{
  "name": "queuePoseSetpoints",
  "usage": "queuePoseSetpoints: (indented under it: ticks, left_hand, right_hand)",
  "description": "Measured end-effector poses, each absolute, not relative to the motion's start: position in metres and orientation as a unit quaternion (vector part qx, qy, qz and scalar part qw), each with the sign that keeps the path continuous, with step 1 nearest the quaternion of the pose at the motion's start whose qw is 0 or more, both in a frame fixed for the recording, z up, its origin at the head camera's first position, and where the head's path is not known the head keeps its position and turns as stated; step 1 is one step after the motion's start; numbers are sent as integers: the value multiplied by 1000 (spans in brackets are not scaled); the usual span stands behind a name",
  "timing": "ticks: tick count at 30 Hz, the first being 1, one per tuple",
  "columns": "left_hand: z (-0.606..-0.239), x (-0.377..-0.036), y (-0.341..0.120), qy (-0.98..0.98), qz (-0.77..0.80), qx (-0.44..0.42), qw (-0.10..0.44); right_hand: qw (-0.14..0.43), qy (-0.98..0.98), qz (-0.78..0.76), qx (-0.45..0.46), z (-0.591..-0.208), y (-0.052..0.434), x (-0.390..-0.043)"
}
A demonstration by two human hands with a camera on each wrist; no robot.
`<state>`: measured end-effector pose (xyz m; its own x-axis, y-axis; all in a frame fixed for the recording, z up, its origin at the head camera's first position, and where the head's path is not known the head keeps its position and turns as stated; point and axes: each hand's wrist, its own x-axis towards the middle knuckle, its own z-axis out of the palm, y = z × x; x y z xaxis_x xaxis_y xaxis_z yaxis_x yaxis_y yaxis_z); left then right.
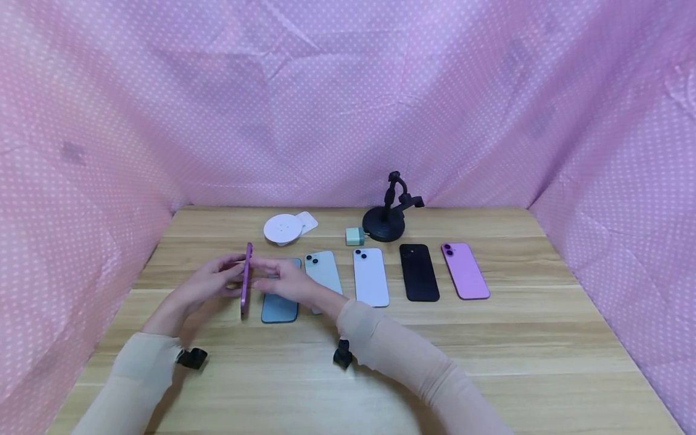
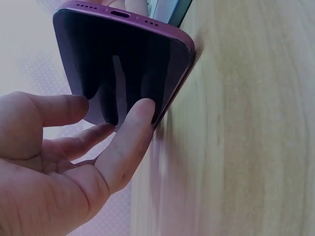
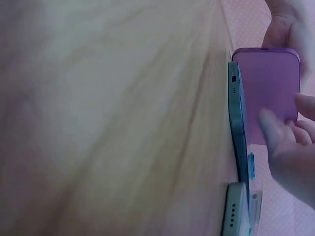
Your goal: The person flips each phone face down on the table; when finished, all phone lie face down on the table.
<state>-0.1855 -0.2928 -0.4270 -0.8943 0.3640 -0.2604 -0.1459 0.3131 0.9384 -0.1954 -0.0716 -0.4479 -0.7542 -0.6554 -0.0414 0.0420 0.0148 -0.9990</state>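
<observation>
A purple-pink phone (image 1: 246, 281) stands upright on its long edge between my two hands, at the left of the row of phones. My left hand (image 1: 214, 277) touches its dark screen (image 2: 130, 64) with slightly bent fingers (image 2: 138, 128). On the other side, my right hand (image 1: 287, 281) reaches across the blue phone (image 1: 280, 308), its fingertips at the pink back (image 3: 268, 78). Neither hand's fingers wrap round the phone in these views. The blue phone lies flat on the table, partly hidden under the right hand.
Rightward in the row lie a pale green phone (image 1: 324, 270), a white phone (image 1: 371, 278), a black phone (image 1: 419, 272) and another pink phone (image 1: 466, 270). Behind them are a white round disc (image 1: 283, 228), a green charging plug (image 1: 354, 236) and a black stand (image 1: 383, 225). Dotted pink cloth (image 1: 348, 109) surrounds the table.
</observation>
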Motion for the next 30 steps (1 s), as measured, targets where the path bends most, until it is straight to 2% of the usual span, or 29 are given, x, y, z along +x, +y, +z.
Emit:
queuePoseSetpoints:
  ticks: [4,20,30]
  left_hand:
    - [-427,-184,-295,778,585,77,217]
    - [-430,-181,-308,738,634,68,221]
    - [-426,-178,-313,743,629,71,216]
  right_hand:
    - [231,686,-634,-272,-449,-75,-193]
    - [215,726,-575,-310,-451,-82,-189]
    - [178,805,-411,-389,-443,-78,-190]
